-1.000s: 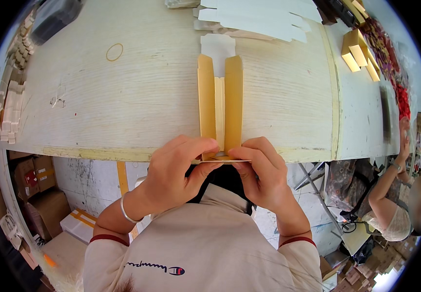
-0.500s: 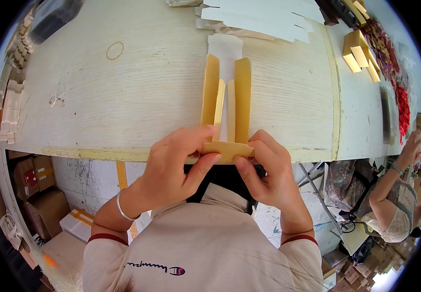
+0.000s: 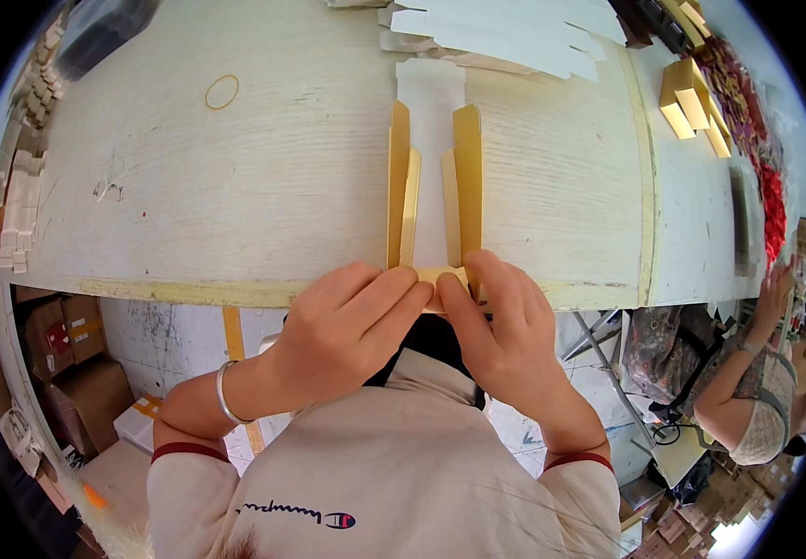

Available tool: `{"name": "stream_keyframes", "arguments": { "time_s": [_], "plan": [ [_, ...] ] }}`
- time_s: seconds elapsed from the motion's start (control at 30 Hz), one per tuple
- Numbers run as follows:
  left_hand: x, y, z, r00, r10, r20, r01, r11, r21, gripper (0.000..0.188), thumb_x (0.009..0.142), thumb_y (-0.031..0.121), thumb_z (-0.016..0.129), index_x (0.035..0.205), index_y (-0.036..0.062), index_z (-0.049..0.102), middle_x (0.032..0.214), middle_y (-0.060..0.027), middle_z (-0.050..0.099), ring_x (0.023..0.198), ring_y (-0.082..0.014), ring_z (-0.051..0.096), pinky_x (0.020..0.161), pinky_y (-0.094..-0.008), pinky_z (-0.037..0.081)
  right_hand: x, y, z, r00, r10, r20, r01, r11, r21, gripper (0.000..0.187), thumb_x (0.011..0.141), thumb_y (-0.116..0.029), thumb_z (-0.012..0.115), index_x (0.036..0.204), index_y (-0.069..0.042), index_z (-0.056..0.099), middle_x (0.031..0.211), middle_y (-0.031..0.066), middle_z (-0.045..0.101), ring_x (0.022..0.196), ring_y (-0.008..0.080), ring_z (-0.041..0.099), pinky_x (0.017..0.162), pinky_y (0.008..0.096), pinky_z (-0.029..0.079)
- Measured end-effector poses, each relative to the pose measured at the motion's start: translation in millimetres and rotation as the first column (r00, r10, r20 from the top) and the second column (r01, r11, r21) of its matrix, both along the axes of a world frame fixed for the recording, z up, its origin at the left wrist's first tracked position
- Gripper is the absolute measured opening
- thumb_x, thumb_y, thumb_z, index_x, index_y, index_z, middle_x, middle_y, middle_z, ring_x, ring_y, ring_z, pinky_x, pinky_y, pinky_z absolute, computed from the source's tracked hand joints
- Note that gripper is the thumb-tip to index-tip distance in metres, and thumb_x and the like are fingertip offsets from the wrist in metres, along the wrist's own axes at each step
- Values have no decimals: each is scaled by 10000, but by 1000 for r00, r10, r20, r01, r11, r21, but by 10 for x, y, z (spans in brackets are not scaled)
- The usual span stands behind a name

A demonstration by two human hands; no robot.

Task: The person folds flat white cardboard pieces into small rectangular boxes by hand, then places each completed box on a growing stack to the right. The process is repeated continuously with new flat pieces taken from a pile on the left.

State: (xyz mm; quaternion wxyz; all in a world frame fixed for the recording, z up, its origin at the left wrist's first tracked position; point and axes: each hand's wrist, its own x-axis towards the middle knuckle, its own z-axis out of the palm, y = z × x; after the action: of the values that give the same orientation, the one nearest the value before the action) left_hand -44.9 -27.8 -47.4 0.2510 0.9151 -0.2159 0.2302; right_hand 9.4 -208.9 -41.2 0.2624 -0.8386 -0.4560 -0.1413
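A partly folded cardboard box, gold on its outer faces and white inside, lies lengthwise at the table's front edge. Its two long sides stand up, and a white end flap stretches flat away from me. At the near end, my left hand presses its fingers on the left part of the gold end flap. My right hand pinches the same flap from the right, fingers round the right side's corner. The fingertips hide most of that near end.
Flat white box blanks are piled at the far side. A rubber band lies on the left of the table. Gold folded boxes stand at the right, near red material. Another person's arm is at far right.
The near end flap has been folded inward and down, and both hands have closed in over it. The inner side flaps have spread apart towards the walls.
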Motion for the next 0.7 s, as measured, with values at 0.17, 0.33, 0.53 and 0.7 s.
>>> {"name": "stream_keyframes", "arguments": {
  "time_s": [0.17, 0.33, 0.53, 0.7],
  "plan": [
    [37, -8, 243, 950, -17, -311, 14, 1000, -12, 195, 674, -10, 725, 860, -4, 667, 788, -77, 608, 654, -230, 545, 538, -297, 456, 146, -9, 138, 938, 129, -323, -174, 978, -115, 133, 713, 32, 630, 820, 20, 552, 862, 100, 450, 710, 224, 505, 546, 317, 431],
    [18, -33, 218, 979, 41, -201, -40, 999, 8, 168, 678, -28, 704, 835, 15, 665, 773, -59, 602, 657, -222, 548, 533, -295, 455, 158, -19, 179, 888, 138, -439, -197, 976, -93, 130, 712, 41, 623, 784, 1, 523, 850, 114, 451, 692, 244, 515, 544, 339, 435],
    [-3, 19, 238, 974, -10, -226, 6, 1000, -20, 152, 694, -24, 704, 834, 18, 662, 826, -67, 635, 651, -222, 563, 532, -300, 462, 155, -9, 202, 841, 158, -518, -207, 978, -38, 148, 743, 5, 666, 850, -17, 565, 950, 116, 502, 696, 252, 559, 582, 372, 462],
    [112, 88, 375, 912, -108, -396, 74, 992, -101, 166, 690, -9, 731, 840, 11, 663, 815, -76, 651, 658, -236, 595, 541, -313, 484, 235, -155, 273, 838, 186, -513, -190, 981, 46, 171, 764, -30, 698, 883, 4, 580, 1110, 125, 523, 782, 271, 575, 652, 374, 483]
  ]
}}
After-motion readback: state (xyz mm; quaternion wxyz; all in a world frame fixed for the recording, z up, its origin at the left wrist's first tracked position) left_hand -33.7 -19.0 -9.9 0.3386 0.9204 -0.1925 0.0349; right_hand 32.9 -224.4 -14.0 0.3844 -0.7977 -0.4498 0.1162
